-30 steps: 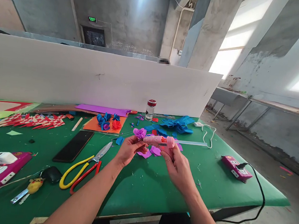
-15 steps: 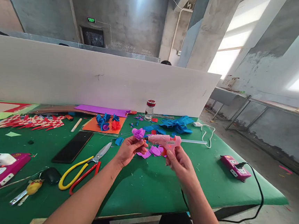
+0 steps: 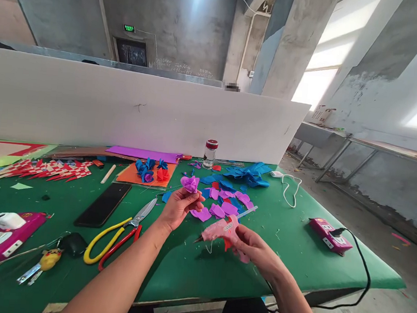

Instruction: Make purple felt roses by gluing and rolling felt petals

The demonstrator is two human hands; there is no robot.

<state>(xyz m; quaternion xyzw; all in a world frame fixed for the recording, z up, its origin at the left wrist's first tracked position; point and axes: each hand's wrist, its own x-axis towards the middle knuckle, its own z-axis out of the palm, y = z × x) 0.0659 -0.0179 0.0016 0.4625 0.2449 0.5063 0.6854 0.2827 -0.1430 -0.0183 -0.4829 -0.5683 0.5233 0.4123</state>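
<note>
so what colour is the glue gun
The glue gun in the right hand is mostly pink; the head view shows it.

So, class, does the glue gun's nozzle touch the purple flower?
No, the right hand holds the gun with its nozzle plainly apart from the flower in the left hand.

A black phone (image 3: 102, 204) lies flat; yellow keyring figure (image 3: 50, 259) nearby; green exit sign (image 3: 128, 28) lit.
</note>
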